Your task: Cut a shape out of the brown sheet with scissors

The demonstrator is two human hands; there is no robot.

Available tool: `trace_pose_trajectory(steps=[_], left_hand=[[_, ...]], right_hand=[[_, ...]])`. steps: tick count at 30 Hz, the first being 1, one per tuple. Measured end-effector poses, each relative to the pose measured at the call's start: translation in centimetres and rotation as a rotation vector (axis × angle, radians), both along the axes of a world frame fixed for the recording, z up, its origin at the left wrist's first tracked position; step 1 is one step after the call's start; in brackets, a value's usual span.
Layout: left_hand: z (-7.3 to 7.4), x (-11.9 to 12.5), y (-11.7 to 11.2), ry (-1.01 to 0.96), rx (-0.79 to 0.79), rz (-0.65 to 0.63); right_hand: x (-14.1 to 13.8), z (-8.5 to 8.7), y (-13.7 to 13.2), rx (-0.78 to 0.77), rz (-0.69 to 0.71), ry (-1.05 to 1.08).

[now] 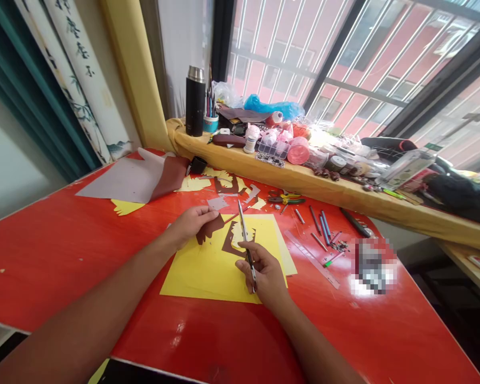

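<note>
My left hand pinches a small dark brown cut-out piece with a jagged edge, held over the left part of a yellow sheet. In my right hand is a slim tool with a long silver blade and a dark handle; its tip points up and away from me. The fingers are closed around its handle, and its exact kind is unclear. Behind the blade, a brown frame-like offcut with a pale cut-out centre lies on the yellow sheet.
Yellow and brown scraps lie behind the sheet, near a large grey-brown sheet. To the right are pliers, a clear ruler and several pens. A black flask and craft supplies crowd the windowsill.
</note>
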State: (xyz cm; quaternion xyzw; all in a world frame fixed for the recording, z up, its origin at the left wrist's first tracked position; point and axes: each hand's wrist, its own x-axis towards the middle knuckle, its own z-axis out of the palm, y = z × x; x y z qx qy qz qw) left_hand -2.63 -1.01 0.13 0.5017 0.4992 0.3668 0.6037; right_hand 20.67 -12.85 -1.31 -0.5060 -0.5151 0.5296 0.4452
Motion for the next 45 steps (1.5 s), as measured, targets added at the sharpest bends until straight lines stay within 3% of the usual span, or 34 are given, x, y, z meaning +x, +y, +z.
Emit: trace_pose_trajectory(steps=[4, 11, 17, 22, 33, 45], left_hand=[[0.3, 0.2, -0.3, -0.092, -0.042, -0.045], [0.2, 0.4, -0.3, -0.245, -0.088, -0.014], [0.4, 0.8, -0.4, -0.432, -0.225, 0.165], [1.1, 1.0, -0.6, -0.563, -0.352, 0.163], [0.7, 0.8, -0.6, -0.610, -0.369, 0.057], [-0.9, 0.3, 0.2, -0.626, -0.337, -0.032]], right_hand=[[0.4, 0.5, 0.8, 0.055, -0.168, 0.001], [2.9, 1.6, 1.8, 0.050, -0.270, -0.132], [6.9, 2.3, 1.3, -0.019, -0.285, -0.400], [10.4, 2.9, 1.1, -0.058, -0.274, -0.699], [12.7, 3.2, 0.9, -0.121, -0.095, -1.215], [12.4, 5.8, 1.2, -0.169, 0.146, -1.424]])
